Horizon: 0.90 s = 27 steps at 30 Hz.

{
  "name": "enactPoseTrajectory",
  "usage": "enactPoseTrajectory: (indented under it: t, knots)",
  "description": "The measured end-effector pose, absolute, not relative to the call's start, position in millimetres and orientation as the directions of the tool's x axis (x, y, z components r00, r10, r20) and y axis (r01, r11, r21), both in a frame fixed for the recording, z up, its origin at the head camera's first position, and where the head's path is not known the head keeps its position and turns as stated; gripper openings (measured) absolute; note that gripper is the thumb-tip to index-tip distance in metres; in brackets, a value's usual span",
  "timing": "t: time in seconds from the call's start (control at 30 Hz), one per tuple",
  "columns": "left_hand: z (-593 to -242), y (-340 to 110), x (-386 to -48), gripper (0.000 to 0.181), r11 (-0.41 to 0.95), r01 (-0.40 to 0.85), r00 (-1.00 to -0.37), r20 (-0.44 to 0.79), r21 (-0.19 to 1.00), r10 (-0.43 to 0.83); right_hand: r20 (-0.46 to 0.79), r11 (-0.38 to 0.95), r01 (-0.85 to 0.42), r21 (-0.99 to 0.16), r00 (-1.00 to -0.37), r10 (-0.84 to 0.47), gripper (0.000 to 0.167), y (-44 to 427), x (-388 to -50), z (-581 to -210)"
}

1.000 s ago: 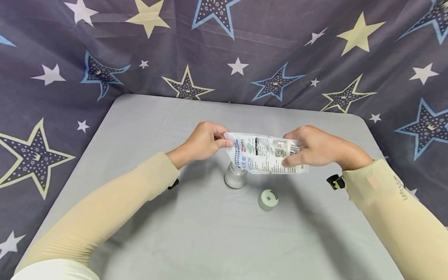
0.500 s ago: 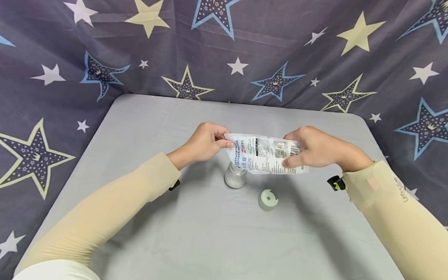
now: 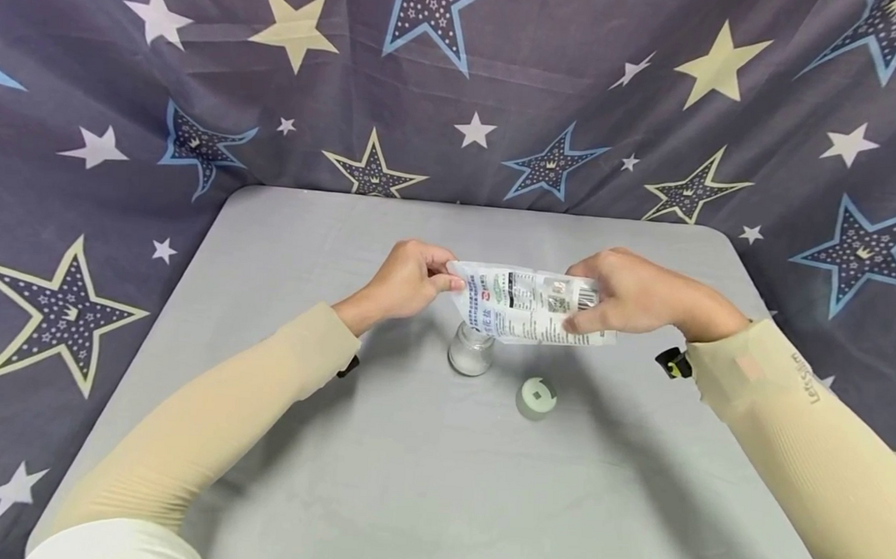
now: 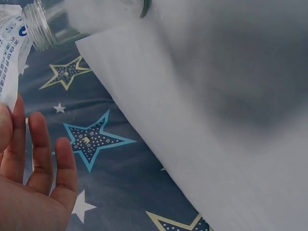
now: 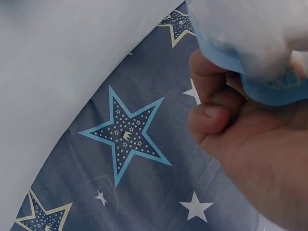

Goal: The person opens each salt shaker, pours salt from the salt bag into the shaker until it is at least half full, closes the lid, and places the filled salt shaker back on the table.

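A white printed salt bag point(image 3: 522, 306) lies on its side in the air, held between both hands. My left hand point(image 3: 406, 282) pinches its left corner between thumb and forefinger; the other fingers spread free in the left wrist view. My right hand point(image 3: 631, 296) grips the bag's right end, with curled fingers under its blue-edged side point(image 5: 269, 91) in the right wrist view. Below the bag's left end stands a clear glass jar point(image 3: 470, 357) with white contents. The bag hangs over the jar's mouth, whose threaded neck point(image 4: 41, 24) shows in the left wrist view.
A pale green round lid point(image 3: 539, 395) with a square mark rests on the grey table point(image 3: 424, 479), right of the jar and nearer me. Behind the table's far edge hangs a dark star-patterned cloth point(image 3: 426, 95).
The bag's left end has risen very slightly with my left hand. Both hands keep their hold; the jar and lid stay in place.
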<state>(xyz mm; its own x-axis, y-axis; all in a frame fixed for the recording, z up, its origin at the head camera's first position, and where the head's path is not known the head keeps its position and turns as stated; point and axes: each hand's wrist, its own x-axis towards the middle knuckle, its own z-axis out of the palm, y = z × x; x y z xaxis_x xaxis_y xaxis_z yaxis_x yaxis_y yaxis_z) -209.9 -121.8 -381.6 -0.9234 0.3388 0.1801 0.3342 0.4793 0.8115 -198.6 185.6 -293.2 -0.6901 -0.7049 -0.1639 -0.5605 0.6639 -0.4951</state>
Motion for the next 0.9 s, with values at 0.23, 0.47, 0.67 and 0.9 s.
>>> enactPoseTrajectory:
  t: [0.23, 0.47, 0.67, 0.9]
  knots:
    - [-381.4, -122.8, -210.7, 0.006, 0.488, 0.336, -0.924, 0.181, 0.806, 0.337, -0.172, 0.673, -0.561, -0.482, -0.692, -0.701, 0.015, 184.1, -198.0, -290.6]
    - [-380.6, -122.6, -210.4, 0.006, 0.488, 0.34, -0.921, 0.181, 0.804, 0.344, -0.175, 0.679, -0.569, -0.464, -0.692, -0.7, 0.015, 183.8, -197.9, -289.2]
    - [-378.8, -123.4, -209.3, 0.006, 0.487, 0.319, -0.927, 0.161, 0.813, 0.339, -0.165, 0.67, -0.584, -0.459, -0.684, -0.71, 0.014, 182.6, -198.9, -288.2]
    - [-378.9, -124.9, -210.0, 0.005, 0.472, 0.329, -0.918, 0.161, 0.818, 0.361, -0.182, 0.689, -0.566, -0.451, -0.698, -0.693, 0.014, 181.2, -198.9, -287.2]
